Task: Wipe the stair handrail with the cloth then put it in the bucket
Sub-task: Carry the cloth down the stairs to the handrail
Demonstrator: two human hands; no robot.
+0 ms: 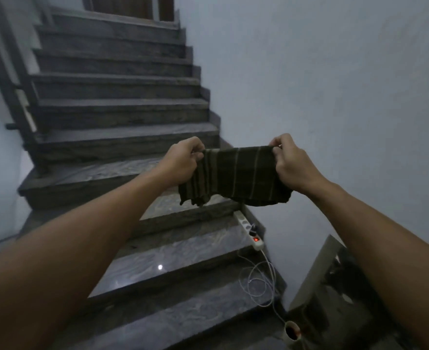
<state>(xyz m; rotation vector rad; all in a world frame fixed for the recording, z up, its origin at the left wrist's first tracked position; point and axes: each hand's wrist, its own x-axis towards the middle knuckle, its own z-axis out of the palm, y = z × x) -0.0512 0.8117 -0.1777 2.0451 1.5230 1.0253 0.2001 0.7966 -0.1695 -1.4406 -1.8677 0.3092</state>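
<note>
A dark green cloth [236, 175] with pale stripes hangs stretched between both hands in front of me, above the lower steps. My left hand [183, 160] pinches its upper left corner and my right hand [291, 162] pinches its upper right corner. The dark stair handrail [9, 79] runs up the left side of the stairs, well away from both hands. No bucket is in view.
Grey marble steps [122, 107] rise ahead to a wooden door. A white power strip [250, 231] with a red light and a loose white cable [261, 279] lie on a lower step by the right wall. A small cup [293, 330] stands at the bottom right.
</note>
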